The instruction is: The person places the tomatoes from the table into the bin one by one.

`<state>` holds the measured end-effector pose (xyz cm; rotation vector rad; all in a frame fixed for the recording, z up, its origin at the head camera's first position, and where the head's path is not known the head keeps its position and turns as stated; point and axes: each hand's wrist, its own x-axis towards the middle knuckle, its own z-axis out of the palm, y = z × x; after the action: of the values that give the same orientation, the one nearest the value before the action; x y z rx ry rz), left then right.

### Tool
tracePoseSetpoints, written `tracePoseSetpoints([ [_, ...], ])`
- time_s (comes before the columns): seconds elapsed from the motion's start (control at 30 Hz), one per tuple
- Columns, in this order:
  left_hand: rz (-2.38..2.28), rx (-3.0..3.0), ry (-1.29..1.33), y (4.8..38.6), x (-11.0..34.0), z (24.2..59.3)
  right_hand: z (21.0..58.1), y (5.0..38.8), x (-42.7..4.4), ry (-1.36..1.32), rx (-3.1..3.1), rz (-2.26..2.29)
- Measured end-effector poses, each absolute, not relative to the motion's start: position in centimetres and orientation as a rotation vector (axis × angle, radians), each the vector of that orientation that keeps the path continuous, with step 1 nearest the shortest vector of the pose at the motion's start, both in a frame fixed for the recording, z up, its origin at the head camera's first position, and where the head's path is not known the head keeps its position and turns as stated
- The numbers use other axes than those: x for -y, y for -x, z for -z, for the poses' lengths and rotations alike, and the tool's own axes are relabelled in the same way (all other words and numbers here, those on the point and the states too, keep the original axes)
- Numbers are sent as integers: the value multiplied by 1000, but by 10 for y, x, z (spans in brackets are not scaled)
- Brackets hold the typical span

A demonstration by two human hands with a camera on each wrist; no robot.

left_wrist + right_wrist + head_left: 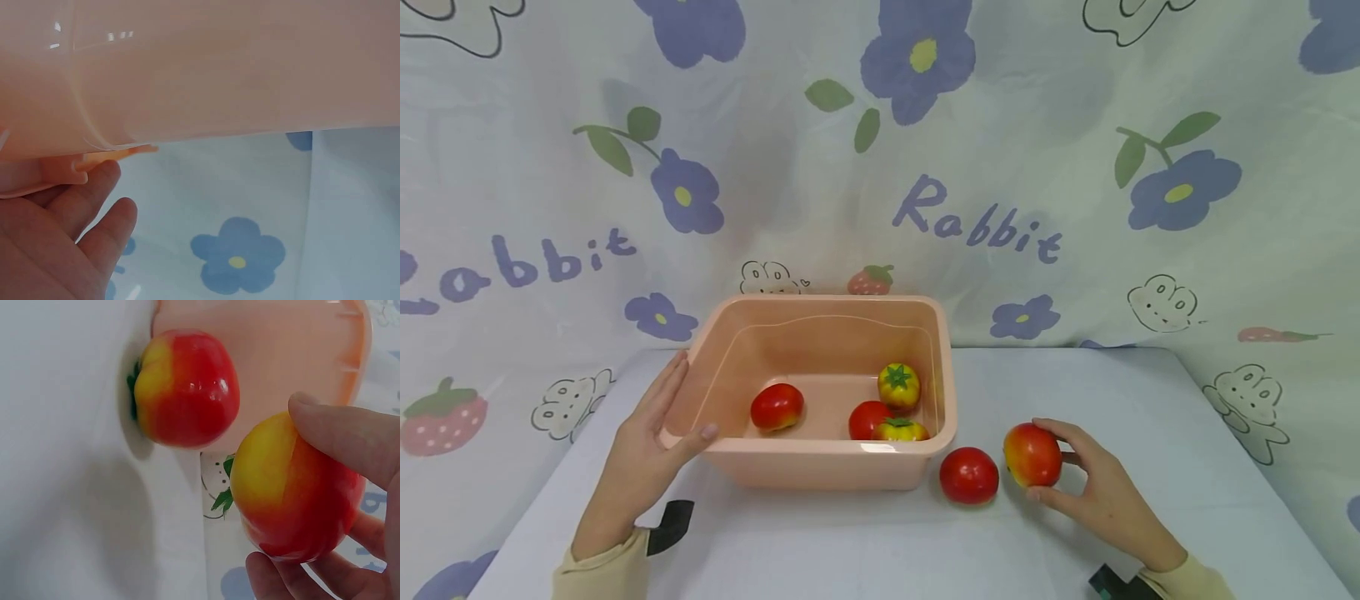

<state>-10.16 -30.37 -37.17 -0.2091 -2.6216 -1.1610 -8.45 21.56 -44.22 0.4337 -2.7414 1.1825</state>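
Note:
A peach-coloured plastic bin (820, 467) stands on the table, tilted toward me. My left hand (643, 454) holds its left rim, thumb at the front corner and fingers along the outer side; in the left wrist view the fingers (94, 194) lie by the rim. My right hand (1097, 492) grips a red and yellow tomato (1028, 454) between thumb and fingers, just above the table. In the right wrist view this tomato (281, 487) shows its green calyx. Left of it another red tomato (969, 476) rests on the table by the bin's front right corner.
Inside the bin lie several tomatoes: a red one (777, 407) at left, and at right a red one (867, 419) beside two showing yellow with green calyxes (898, 386). A printed cloth (1000, 150) hangs behind the white table (820, 550).

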Motion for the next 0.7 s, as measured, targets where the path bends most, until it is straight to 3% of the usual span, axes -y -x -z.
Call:
tracePoseSetpoints([
  [0.7, 1142, 2642, 187, 100, 302, 370, 421, 95, -204, -465, 2664, -1156],
])
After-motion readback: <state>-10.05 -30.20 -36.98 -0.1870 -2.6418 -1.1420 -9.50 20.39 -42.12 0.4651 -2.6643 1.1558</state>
